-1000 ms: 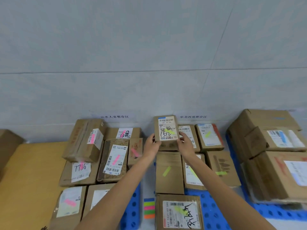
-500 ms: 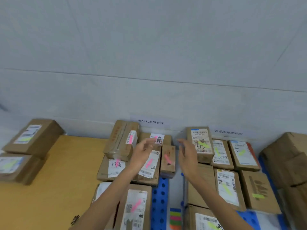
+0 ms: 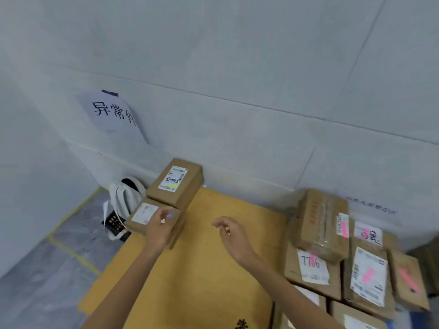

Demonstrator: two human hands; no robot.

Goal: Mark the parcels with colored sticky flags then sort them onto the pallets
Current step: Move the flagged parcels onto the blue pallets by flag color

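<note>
Loosely curled, left hand [image 3: 159, 227] over parcel [image 3: 142, 216], right hand [image 3: 234, 236] over cardboard [image 3: 202, 281]

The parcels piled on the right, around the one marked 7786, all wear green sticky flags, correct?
Not quite. The head view shows the sticky flags on the parcels piled on the right are pink, not green. The one marked 7786 does sit among them.
</note>
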